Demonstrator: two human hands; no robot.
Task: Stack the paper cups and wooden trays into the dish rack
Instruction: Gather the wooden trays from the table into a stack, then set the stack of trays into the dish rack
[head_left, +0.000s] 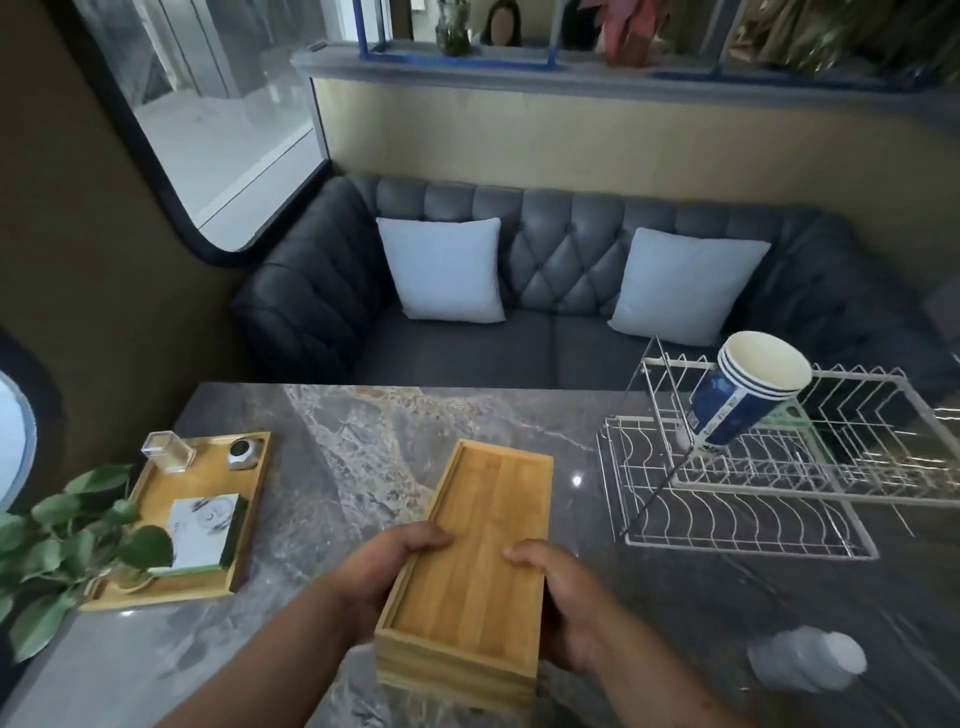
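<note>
A stack of long wooden trays (478, 561) is held over the grey marble table (332, 467), near its front edge. My left hand (384, 571) grips the stack's left side with the thumb over the rim. On the right side, my right hand (566, 603) holds it the same way. To the right stands the white wire dish rack (727, 499), with a stack of nested blue paper cups (743, 395) leaning tilted in its upper tier, mouths facing me.
A larger wooden tray (161, 499) at the left holds a clear box, a small round device and a green-edged booklet, beside a leafy plant (67, 540). A blurred white object (810, 657) lies at the front right. A grey sofa with two pale cushions sits behind the table.
</note>
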